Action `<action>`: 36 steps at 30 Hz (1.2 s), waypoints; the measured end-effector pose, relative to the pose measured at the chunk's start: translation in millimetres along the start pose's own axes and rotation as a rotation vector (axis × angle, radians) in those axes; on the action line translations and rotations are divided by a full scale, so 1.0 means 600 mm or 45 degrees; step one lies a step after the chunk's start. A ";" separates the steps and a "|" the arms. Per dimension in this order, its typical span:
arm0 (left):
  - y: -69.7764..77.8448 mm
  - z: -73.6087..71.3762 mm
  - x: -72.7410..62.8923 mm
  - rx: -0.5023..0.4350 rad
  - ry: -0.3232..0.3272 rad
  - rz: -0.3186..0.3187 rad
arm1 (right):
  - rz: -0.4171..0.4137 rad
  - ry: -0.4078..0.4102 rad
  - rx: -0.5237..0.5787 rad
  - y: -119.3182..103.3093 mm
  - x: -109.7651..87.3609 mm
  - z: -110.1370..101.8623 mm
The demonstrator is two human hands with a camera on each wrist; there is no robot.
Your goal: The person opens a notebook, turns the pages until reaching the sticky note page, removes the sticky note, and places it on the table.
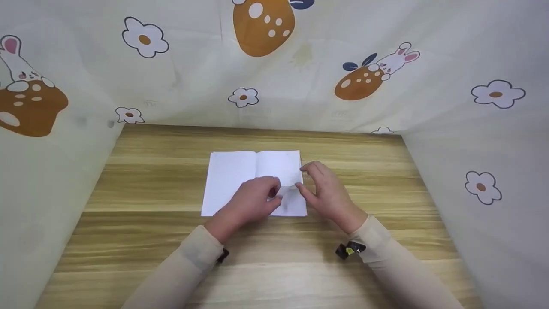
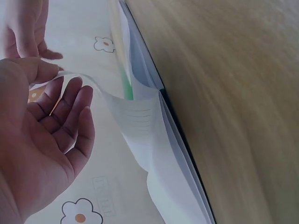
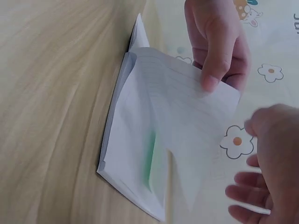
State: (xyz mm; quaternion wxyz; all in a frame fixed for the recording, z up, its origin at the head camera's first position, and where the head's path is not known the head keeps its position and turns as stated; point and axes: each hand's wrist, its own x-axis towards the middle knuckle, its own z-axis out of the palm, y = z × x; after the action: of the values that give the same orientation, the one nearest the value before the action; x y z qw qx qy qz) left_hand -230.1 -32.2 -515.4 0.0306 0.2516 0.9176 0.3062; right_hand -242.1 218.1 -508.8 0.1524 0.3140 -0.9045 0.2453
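Note:
An open notebook (image 1: 231, 171) with white pages lies on the table, its fold running away from me. My left hand (image 1: 251, 199) is over the right half and pinches a raised page (image 3: 191, 98) between thumb and fingers. In the left wrist view, faint ruled lines show on that curved page. My right hand (image 1: 330, 193) is at the notebook's right edge, its fingers loosely bent and spread, with nothing between them. The right wrist view has the right hand (image 3: 280, 163) apart from the lifted sheet. A green patch (image 3: 152, 163) shows among the pages beneath.
The wood-grain table (image 1: 150, 180) surrounds the notebook. Pale cloth walls (image 1: 193, 64) printed with rabbits, flowers and orange shapes enclose it at the back and both sides. A small black device (image 1: 349, 249) is at the right wrist, by the sleeve (image 1: 381, 244).

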 end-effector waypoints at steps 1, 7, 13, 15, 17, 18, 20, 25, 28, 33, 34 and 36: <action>0.000 -0.001 0.000 -0.006 0.001 0.001 | 0.050 0.014 0.007 0.002 -0.003 0.001; -0.002 -0.008 -0.002 -0.013 0.044 0.041 | 0.221 -0.089 0.024 0.015 -0.019 0.021; -0.002 -0.026 -0.005 -0.019 0.044 0.017 | 0.264 -0.334 -0.085 0.015 -0.032 0.053; -0.002 -0.032 -0.007 -0.017 0.035 0.000 | 0.262 -0.384 -0.114 0.014 -0.034 0.060; -0.004 -0.036 -0.008 -0.017 0.035 -0.011 | 0.246 -0.423 -0.130 0.014 -0.036 0.066; -0.005 -0.038 -0.009 -0.013 0.038 -0.013 | 0.236 -0.437 -0.133 0.014 -0.036 0.069; -0.006 -0.043 -0.010 -0.012 0.046 -0.017 | 0.219 -0.457 -0.132 0.015 -0.037 0.073; -0.007 -0.056 -0.012 -0.025 0.076 -0.017 | 0.182 -0.505 -0.112 0.020 -0.039 0.081; -0.010 -0.063 -0.015 -0.030 0.091 -0.022 | 0.157 -0.528 -0.112 0.021 -0.040 0.083; -0.016 -0.076 -0.024 -0.024 0.111 -0.035 | 0.141 -0.538 -0.106 0.019 -0.039 0.084; -0.017 -0.079 -0.027 -0.025 0.112 -0.037 | 0.141 -0.542 -0.105 0.019 -0.039 0.085; -0.021 -0.085 -0.031 -0.022 0.106 -0.042 | 0.145 -0.549 -0.106 0.019 -0.039 0.086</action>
State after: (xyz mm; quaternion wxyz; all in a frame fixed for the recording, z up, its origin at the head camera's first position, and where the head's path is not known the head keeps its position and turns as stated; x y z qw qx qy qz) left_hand -230.3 -77.8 -483.1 -0.0005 0.2230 0.9195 0.3237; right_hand -238.0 209.7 -565.7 -0.0457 0.3008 -0.9417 0.1433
